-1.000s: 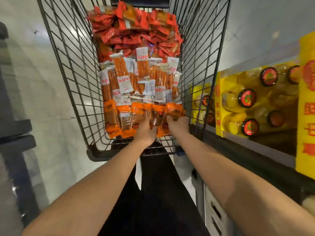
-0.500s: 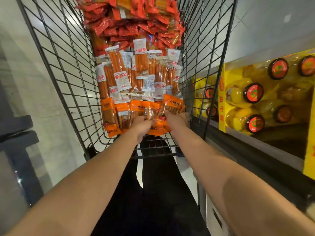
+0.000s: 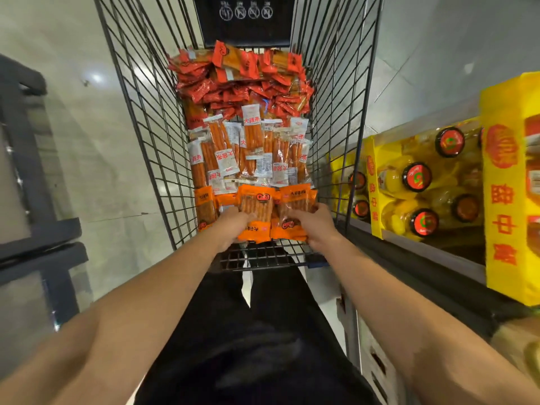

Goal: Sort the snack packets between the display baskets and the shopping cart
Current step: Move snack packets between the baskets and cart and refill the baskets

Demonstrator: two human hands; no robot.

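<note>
Snack packets filled the shopping cart [image 3: 140, 121] in three bands, and both bare forearms reached forward and down into its near end. The left hand [image 3: 233, 226] was turned with its back up, the fingers curled around the lower edge of an orange packet [image 3: 255, 213] and holding it. The right hand [image 3: 314, 226] lay just beside it, its fingers bent over a second orange packet [image 3: 295, 211] and gripping it from the right side. Both packets were lifted a little above the other orange ones, which lay flat at the near wall of the cart.

Directly beyond the hands lay the clear packets [image 3: 251, 150], long and narrow, with white labels and orange sticks visible through the film. Further away, at the far end, was a loose heap of small red packets [image 3: 242, 83], shiny and wrinkled.

The cart was made of thin black wire in a grid, with a black plate [image 3: 245, 21] carrying white round symbols at its far wall. On the right stood a shelf [image 3: 438, 258] with yellow cartons [image 3: 508, 176] and yellow bottles [image 3: 409, 182] with dark round caps. The floor [image 3: 73, 141] was pale, glossy tile.
</note>
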